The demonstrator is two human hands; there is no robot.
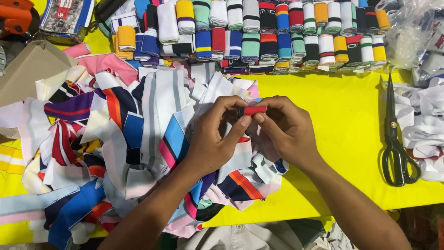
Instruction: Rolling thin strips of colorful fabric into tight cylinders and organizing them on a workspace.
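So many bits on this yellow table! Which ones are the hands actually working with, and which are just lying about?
In hand:
- red and black fabric strip, pinched between left hand and right hand
- loose heap of striped fabric pieces under the hands

Lying about:
- rows of rolled striped bands at the far edge
- black scissors to the right
- white scraps
- cardboard

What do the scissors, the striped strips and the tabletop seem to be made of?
Scissors: likely metal blades, dark and matte, with glossy, probably plastic, handles.
Strips: soft knitted cloth, judging by limp folds and woven-in stripes.
Tabletop: smooth bright yellow sheet, possibly plastic or laminate; the look leaves it open.
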